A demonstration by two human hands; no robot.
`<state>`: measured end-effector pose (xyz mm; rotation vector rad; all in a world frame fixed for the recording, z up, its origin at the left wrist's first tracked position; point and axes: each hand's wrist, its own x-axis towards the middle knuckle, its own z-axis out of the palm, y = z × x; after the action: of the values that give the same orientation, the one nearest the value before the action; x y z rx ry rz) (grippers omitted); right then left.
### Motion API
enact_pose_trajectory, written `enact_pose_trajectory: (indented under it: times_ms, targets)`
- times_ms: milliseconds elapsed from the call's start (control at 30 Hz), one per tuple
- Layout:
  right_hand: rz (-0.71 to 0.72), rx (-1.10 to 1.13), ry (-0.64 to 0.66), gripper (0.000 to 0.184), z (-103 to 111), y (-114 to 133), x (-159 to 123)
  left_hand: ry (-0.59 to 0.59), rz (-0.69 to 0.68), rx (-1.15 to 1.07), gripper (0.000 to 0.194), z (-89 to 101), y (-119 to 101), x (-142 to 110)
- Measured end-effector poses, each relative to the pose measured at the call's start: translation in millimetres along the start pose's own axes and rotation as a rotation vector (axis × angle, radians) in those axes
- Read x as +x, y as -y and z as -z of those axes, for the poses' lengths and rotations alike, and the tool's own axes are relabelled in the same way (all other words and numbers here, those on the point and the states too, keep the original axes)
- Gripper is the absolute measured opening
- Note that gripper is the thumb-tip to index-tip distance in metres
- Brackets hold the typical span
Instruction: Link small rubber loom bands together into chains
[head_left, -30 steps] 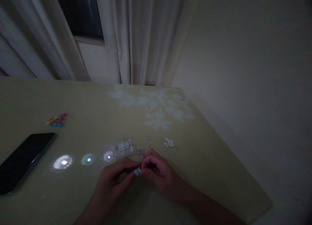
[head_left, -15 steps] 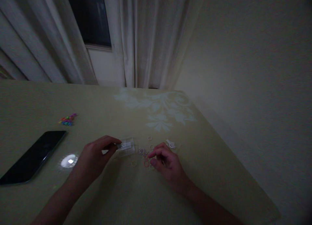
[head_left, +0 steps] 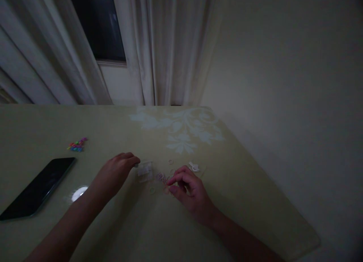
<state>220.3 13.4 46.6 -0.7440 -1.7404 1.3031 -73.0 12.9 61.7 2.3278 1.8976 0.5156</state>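
Observation:
My left hand (head_left: 118, 173) is closed in a pinch at the left edge of a small clear plastic box (head_left: 145, 175). A small greyish bit shows at its fingertips, too blurred to name. Right of the box lies a loose cluster of small pale and pinkish rings (head_left: 161, 177). Over these rings my right hand (head_left: 191, 195) has thumb and forefinger brought together, low to the table; whatever they pinch is too small to make out. One pale ring (head_left: 152, 190) lies apart, in front of the box. Just beyond the right hand is a small white plastic piece (head_left: 194, 166).
A dark phone or tablet (head_left: 39, 186) lies at the left on the table (head_left: 113, 125). Behind it sits a pile of small bright-coloured pieces (head_left: 77, 145). Light glares off the tabletop beside my left forearm. Curtains (head_left: 170, 46) and a wall stand behind and to the right.
My left hand has turned and lifted slightly at the box's left edge. My right hand stays low over the rings, its fingertips shifted a little. The whole view has swung slightly.

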Motion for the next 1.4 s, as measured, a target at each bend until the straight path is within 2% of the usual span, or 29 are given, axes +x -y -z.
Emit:
enact_pose_trajectory:
  times_ms: [400,567,667,767,900,1100,1267,1400]
  targets:
    - [-0.002,-0.009,-0.018,0.014,-3,2,1,0.092,-0.013,0.144,0.039,1.2,-6,-3]
    - [0.007,-0.047,-0.069,0.012,-2,-5,2,0.188,-0.036,0.196,0.039,5.3,-17,-10]
    - [0.01,-0.152,-0.103,0.009,-1,-9,4,0.238,-0.069,0.226,0.04,5.6,-24,-12]
    - [0.019,-0.357,-0.102,0.011,2,-14,6,0.261,-0.09,0.237,0.041,3.9,-28,-13]
    - [0.044,-0.622,-0.026,0.019,5,-22,7,0.258,-0.111,0.218,0.038,0.7,-29,-17]
    - [0.044,-0.933,0.001,0.01,7,-31,12,0.238,-0.125,0.222,0.044,-3.6,-31,-23]
    - [0.01,-0.951,0.008,0.009,13,-32,15,0.245,-0.134,0.304,0.055,-1.3,-33,-25]
    - [0.022,-0.972,0.088,0.005,18,-30,15,0.099,-0.032,0.234,0.052,-2.8,-22,-35]
